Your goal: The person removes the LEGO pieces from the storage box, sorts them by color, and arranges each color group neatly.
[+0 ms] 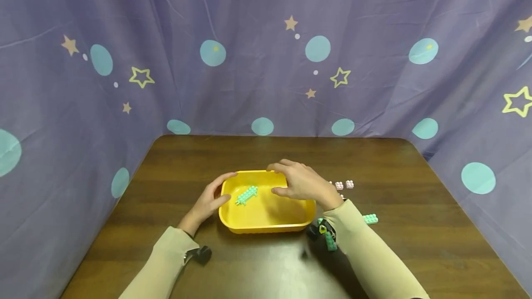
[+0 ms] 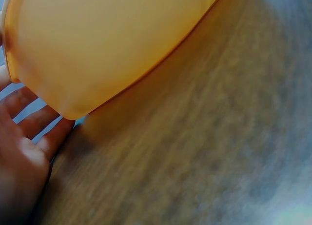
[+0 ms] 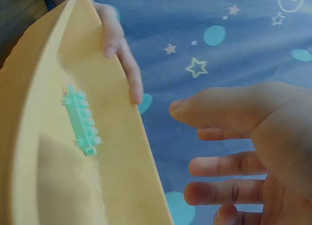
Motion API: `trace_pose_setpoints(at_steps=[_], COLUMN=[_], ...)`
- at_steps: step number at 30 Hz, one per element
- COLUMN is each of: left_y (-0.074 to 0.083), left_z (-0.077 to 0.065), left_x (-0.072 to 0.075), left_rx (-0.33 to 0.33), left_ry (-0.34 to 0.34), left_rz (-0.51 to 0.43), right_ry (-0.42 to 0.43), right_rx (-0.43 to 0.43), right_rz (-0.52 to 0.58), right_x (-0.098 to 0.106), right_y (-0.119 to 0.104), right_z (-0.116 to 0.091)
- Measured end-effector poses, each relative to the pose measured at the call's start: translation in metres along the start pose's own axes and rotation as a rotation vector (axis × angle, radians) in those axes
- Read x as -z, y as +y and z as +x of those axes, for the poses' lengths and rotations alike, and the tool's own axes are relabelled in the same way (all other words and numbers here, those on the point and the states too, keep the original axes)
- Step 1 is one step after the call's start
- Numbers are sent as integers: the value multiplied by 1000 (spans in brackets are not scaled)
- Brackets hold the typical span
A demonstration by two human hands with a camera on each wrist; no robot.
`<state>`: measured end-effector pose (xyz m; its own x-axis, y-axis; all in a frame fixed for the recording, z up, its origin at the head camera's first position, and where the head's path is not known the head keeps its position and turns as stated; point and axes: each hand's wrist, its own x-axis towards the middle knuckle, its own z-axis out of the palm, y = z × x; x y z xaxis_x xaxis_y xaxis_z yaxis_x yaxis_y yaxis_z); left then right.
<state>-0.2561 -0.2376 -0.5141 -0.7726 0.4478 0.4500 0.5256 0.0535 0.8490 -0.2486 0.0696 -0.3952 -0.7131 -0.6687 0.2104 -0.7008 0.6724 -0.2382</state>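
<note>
A yellow plastic basin (image 1: 266, 213) sits on the brown table. Inside it, toward the left end, lies a mint-green toy building block assembly (image 1: 247, 195), studded on one side with small clip-like parts along its edge, seen closer in the right wrist view (image 3: 82, 120). My left hand (image 1: 208, 202) grips the basin's left end, thumb toward the inside and fingers around the outer wall. Above the basin's right half is my right hand (image 1: 304, 182), fingers spread and loosely bent, holding nothing. In the right wrist view its thumb and fingers stand apart from the rim.
Several pale pink blocks (image 1: 339, 185) lie right of the basin, partly hidden by the right arm. A mint-green block (image 1: 371, 219) sits beyond that sleeve. Darker green blocks (image 1: 330, 241) show beside the right wrist. A purple patterned curtain (image 1: 266, 59) surrounds the table (image 1: 187, 156).
</note>
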Motion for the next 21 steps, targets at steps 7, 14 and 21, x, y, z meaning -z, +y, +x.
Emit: trace_pose_setpoints(at_steps=[7,14,21], left_y=[1,0,0], left_z=[1,2,3], left_x=[2,2,1], left_rx=[12,12,9], left_ry=[9,5,6], left_rz=[31,29,17], right_ry=[-75,-162,-209], right_rx=[-54,-205,-309], right_rz=[-9,-60,-146], right_x=[-20,-42,-56], right_y=[-21,-51,-66], right_z=[29,50,63])
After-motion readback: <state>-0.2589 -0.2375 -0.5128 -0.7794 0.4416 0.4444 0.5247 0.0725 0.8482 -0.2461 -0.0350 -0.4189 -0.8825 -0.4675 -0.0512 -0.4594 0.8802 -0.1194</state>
